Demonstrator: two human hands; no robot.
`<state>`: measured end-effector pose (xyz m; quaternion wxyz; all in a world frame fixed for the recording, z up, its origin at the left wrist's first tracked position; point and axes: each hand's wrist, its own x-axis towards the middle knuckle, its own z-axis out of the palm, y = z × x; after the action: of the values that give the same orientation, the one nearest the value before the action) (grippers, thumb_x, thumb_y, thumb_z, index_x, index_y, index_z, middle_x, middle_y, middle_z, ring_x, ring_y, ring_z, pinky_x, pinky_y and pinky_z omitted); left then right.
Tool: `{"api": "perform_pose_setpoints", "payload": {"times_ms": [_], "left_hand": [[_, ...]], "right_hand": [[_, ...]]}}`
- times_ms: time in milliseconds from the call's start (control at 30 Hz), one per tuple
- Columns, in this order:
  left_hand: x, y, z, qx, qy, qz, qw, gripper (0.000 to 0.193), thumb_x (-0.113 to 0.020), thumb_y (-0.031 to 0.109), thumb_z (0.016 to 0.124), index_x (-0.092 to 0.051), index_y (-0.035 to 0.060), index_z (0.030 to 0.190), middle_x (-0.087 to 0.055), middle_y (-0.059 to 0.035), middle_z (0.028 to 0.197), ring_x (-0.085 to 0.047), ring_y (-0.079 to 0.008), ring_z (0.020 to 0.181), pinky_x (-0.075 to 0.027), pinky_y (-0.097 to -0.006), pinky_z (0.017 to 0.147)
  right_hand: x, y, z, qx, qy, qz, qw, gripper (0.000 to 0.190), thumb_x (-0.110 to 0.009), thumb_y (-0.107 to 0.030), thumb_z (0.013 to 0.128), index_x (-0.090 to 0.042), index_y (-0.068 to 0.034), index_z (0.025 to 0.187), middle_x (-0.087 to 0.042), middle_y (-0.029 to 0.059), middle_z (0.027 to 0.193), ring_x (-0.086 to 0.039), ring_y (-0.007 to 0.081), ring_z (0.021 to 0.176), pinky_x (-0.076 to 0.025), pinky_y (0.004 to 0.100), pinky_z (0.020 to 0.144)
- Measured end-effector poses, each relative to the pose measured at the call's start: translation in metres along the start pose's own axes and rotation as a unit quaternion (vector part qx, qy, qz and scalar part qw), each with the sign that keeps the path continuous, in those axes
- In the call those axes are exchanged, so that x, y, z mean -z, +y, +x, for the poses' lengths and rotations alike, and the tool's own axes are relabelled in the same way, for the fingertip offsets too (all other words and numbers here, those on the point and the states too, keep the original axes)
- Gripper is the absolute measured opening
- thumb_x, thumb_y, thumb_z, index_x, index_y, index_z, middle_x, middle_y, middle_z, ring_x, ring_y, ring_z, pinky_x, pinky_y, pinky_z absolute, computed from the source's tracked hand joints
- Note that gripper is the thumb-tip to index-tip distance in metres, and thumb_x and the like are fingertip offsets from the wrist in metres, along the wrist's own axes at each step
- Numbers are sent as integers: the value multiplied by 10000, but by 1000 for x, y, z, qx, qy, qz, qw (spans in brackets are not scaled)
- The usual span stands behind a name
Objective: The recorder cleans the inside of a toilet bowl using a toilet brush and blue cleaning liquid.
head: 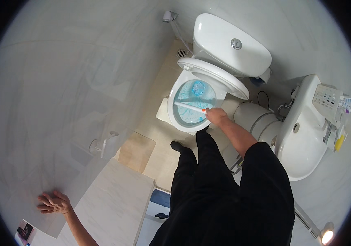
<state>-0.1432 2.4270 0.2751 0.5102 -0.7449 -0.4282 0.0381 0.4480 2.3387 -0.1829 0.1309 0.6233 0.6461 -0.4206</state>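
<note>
In the head view, my right hand (217, 116) is closed around the orange-marked end of a white toilet-cleaning wand (190, 106). The wand slants across the opening of the white toilet bowl (171, 115). Its far end reaches the bowl's left inner side, and I cannot tell what head it has. Streaks of blue liquid (196, 101) coat the inside, with blue foamy water (198, 88) at the back. The toilet seat and lid (221, 75) are raised. Away to the lower left, my left hand (54, 203) rests against the glossy wall with fingers spread, holding nothing.
Behind the bowl is the cistern (212, 33) with a round flush button. A washbasin (301, 147) and a white cylindrical tank (249, 118) stand on the right. A hand sprayer (167, 17) hangs at the upper left above a floor drain (182, 53). A paper holder (103, 144) juts from the left wall.
</note>
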Motion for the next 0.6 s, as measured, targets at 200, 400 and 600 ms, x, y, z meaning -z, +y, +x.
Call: {"api": "perform_pose_setpoints", "payload": {"times_ms": [200,400,600], "left_hand": [[-3,-1,-1,9,1,-6,1000,543,-432,380,956,-347,67,1393,-259,-129,1501,-41,-408,1412,46,-523,1111],[-4,-2,-8,17,1,-3,1000,533,-439,368,956,-346,80,1396,-261,-117,1503,-34,-402,1414,49,-522,1111],[-3,2,-4,21,3,-12,1000,526,-446,358,955,-350,84,1394,-258,-120,1504,-31,-399,1415,50,-524,1110]], "right_hand": [[-33,-8,-5,-102,28,59,993,289,-461,-246,908,-555,-28,1072,-671,163,822,-664,342,783,-518,471,732],[-26,-16,-10,-119,43,87,988,317,-469,-283,916,-535,-19,1078,-662,191,812,-655,365,794,-513,482,750],[-33,-10,-9,-137,59,94,984,307,-459,-299,927,-526,-26,1048,-661,176,803,-651,357,770,-509,497,702]]}}
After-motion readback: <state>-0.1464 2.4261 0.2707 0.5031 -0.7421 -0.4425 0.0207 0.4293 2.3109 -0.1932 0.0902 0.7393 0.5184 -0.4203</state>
